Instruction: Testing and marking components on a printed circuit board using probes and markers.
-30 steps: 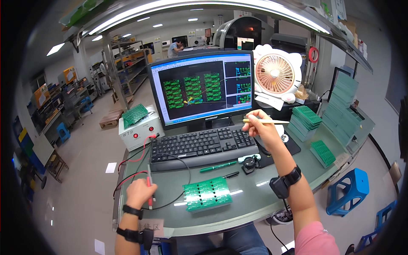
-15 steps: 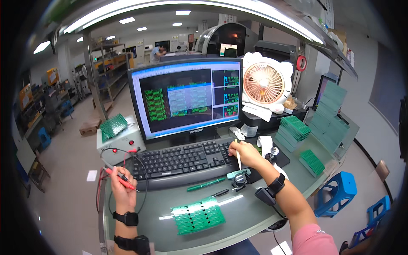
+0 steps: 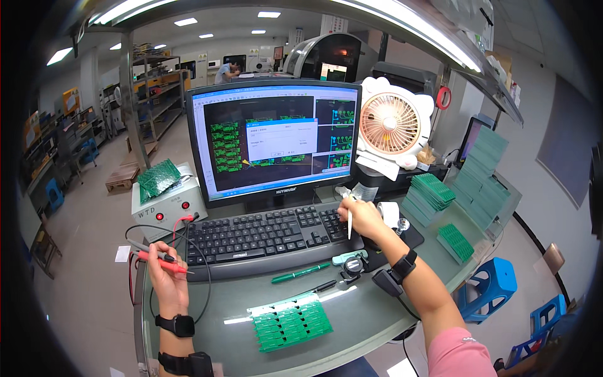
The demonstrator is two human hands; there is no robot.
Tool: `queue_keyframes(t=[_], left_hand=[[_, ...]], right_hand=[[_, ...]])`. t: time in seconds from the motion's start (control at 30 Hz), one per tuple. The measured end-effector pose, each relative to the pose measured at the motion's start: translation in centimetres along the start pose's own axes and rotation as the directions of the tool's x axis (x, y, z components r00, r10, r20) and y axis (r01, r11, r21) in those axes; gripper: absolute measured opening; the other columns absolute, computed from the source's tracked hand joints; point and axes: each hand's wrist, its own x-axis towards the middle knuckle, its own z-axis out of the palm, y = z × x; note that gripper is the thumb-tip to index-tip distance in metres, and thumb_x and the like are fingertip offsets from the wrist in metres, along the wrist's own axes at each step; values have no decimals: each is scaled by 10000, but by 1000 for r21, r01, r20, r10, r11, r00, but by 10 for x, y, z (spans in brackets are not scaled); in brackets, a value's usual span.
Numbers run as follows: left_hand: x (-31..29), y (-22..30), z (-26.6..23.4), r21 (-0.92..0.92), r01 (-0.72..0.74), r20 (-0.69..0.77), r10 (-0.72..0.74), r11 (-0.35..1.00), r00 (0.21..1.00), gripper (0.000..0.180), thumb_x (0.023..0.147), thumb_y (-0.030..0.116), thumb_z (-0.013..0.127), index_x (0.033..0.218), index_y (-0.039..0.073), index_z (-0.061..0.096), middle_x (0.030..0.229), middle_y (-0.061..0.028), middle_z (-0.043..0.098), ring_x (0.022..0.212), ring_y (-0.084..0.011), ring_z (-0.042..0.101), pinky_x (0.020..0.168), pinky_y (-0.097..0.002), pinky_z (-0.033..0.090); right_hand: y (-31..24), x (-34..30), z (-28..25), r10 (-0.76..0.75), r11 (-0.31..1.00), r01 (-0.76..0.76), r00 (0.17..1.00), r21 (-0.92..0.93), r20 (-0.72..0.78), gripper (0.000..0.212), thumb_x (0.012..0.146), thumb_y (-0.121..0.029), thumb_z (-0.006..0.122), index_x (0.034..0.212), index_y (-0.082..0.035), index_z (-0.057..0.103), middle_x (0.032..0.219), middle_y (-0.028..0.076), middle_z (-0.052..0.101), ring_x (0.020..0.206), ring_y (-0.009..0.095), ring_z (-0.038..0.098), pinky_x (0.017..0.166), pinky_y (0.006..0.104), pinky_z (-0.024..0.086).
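My left hand [image 3: 168, 286], at the left front of the bench, is closed around a pair of test probes, one red [image 3: 164, 263] and one black, their tips pointing right. My right hand [image 3: 363, 218] hovers over or touches the number pad at the right end of the black keyboard [image 3: 251, 236]. Between its fingers is a slim white stick-like tool [image 3: 350, 227], pointing down. A panel of green circuit boards [image 3: 293, 324] lies flat on the bench between my forearms. Behind the keyboard, the monitor [image 3: 220, 178] shows a board layout with a pale dialog box.
A green pen [image 3: 300, 273], a black pen [image 3: 326, 286] and a round black-and-silver device [image 3: 353, 267] lie before the keyboard. At left, a white box [image 3: 164, 217] carries green boards. Stacked boards [image 3: 429, 196] and a white fan [image 3: 391, 122] stand at right. Probe leads loop near my left hand.
The faint dialog box on the monitor now shows as solid white. My right hand has lifted slightly, its white tool more upright. The whole view has shifted a little.
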Motion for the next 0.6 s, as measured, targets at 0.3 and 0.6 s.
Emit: queue_keyframes(t=[0.3, 0.6], left_hand=[[-1, 0, -1, 26, -31, -8, 31, 999, 999, 302, 1026, 394, 461, 955, 102, 493, 710, 1, 487, 605, -58, 430, 529, -206, 342], [-4, -2, 5, 76, -45, 9, 44, 996, 999, 273, 1015, 344, 506, 1051, 82, 574, 774, 3, 552, 706, -58, 552, 605, -217, 509]], right_hand=[[-10, -10, -3, -68, 997, 69, 997, -19, 46, 199, 959, -315, 543, 936, -124, 598, 792, 60, 689, 881, 287, 633, 773, 430, 400], [-32, -5, 0, -150, 988, 150, 988, -17, 30, 211, 967, -330, 530, 951, -136, 610, 803, -25, 700, 906, 235, 617, 820, 425, 385]])
